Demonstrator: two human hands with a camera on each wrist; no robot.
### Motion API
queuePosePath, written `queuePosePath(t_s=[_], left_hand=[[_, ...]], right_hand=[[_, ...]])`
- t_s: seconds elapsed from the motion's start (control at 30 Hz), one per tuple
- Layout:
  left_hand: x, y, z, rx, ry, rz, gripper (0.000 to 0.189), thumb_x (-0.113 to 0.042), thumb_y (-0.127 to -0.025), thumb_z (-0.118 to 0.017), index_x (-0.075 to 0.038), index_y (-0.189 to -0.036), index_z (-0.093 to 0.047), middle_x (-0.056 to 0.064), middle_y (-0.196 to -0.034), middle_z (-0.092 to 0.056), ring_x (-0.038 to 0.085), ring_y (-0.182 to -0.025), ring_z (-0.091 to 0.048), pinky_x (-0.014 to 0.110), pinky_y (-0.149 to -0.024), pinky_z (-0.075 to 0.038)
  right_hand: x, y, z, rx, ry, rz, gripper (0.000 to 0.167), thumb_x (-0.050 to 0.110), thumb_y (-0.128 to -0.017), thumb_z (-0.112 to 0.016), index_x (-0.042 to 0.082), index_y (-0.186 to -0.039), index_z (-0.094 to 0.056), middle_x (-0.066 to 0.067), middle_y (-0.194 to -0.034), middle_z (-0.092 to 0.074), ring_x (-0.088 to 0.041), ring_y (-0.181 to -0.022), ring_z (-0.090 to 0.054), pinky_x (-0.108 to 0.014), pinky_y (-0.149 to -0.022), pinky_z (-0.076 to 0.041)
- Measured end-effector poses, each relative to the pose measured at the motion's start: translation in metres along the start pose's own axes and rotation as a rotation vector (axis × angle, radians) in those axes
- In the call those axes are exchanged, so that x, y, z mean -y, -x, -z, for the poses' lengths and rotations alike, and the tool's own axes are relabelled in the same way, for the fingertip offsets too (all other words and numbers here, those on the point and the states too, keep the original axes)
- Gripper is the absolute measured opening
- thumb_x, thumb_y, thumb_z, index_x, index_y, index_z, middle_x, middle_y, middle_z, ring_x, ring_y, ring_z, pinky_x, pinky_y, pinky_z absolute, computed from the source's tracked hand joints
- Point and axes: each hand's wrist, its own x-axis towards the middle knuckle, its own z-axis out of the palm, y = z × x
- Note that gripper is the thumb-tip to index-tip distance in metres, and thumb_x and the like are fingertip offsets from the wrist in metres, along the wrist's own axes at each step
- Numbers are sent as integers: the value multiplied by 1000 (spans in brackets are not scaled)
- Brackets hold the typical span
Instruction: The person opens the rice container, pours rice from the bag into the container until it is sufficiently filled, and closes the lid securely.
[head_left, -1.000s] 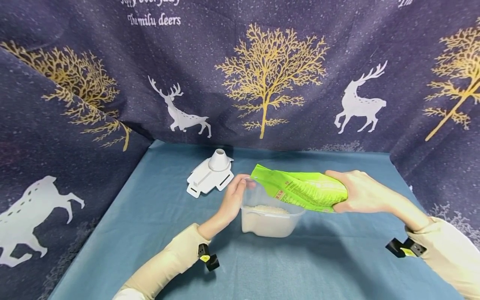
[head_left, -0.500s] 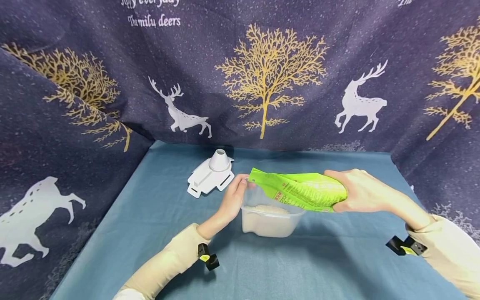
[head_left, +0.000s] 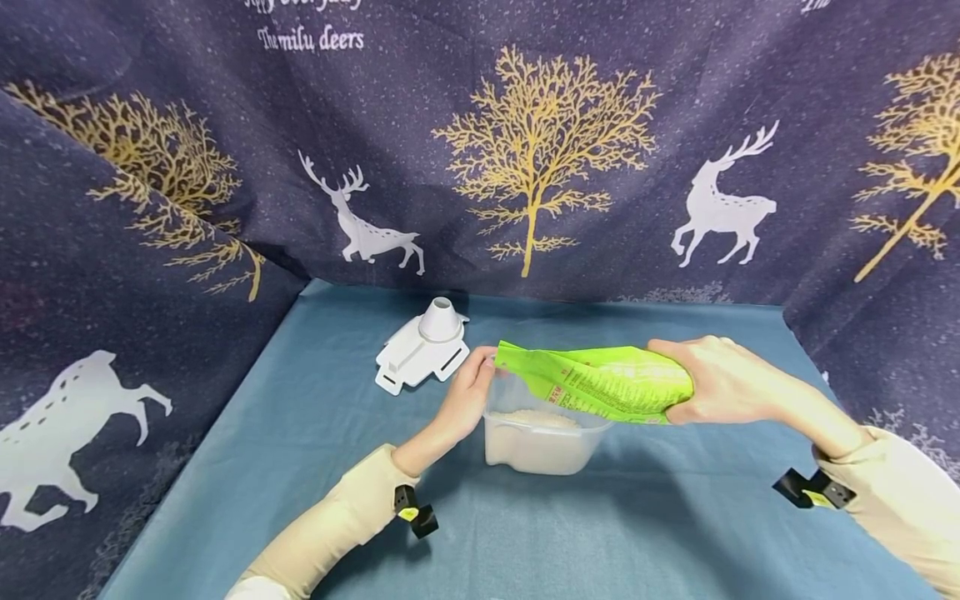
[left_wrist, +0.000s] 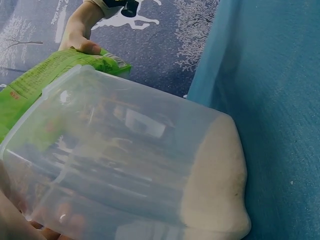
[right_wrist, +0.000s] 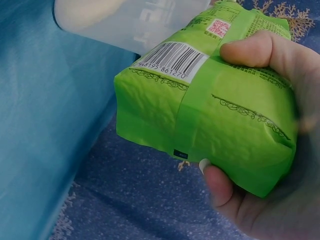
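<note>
My right hand (head_left: pixel 716 382) grips the rear end of a bright green bag (head_left: pixel 615 383), thumb on one side and fingers on the other. The bag lies nearly level over a clear plastic container (head_left: pixel 540 450), its flat end at the left rim. White rice-like grain (left_wrist: pixel 215 180) fills the container's lower part, and the left wrist view shows it through the wall. My left hand (head_left: pixel 468 392) holds the container's left rim, fingers wrapped behind the wall. A barcode (right_wrist: pixel 172 60) shows on the bag's base in the right wrist view. The bag's mouth is hidden from the head view.
Behind my left hand lies a white plastic lid-like part (head_left: pixel 420 354) with a cone-shaped spout (head_left: pixel 440 321). A blue cloth (head_left: pixel 315 417) covers the table, and a dark printed curtain (head_left: pixel 600 125) hangs at its back and left edges.
The bag's left end has dipped slightly and shifted a little left. Both hands keep their holds, and the container stays in place.
</note>
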Motion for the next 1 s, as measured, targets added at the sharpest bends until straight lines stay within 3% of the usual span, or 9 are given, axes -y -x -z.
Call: queuePosePath(t_s=[0.27, 0.53, 0.73, 1.0], left_hand=[[1, -1, 0, 7, 2, -9, 29, -10, -104, -33, 2, -121, -54, 21, -110, -63, 34, -105, -62, 40, -93, -46], [2, -2, 0, 2, 18, -14, 28, -8, -104, -33, 4, -120, -54, 23, -110, -63, 36, -105, -61, 45, -93, -46], [2, -2, 1, -1, 10, -6, 29, -9, -104, -33, 3, -119, -54, 22, -109, -64, 36, -104, -62, 37, -89, -44], [4, -2, 1, 10, 11, -2, 30, -13, -105, -33, 1, -122, -54, 21, -114, -63, 34, -109, -62, 46, -98, -45]], right_hand=[[1, -1, 1, 8, 0, -2, 48, 23, -55, -82, 29, -94, -54, 16, -66, -46, -1, -58, -42, -21, -51, -33], [0, -1, 1, 8, -8, 4, 48, 23, -56, -83, 29, -95, -55, 16, -68, -48, -1, -58, -43, -21, -51, -33], [-2, 0, 1, 5, -15, 11, 50, 22, -56, -83, 29, -97, -56, 17, -68, -48, 0, -58, -43, -21, -51, -33], [-9, 5, 0, -17, -61, 33, 58, 18, -56, -82, 28, -109, -59, 17, -75, -53, 1, -60, -44, -20, -54, -35]])
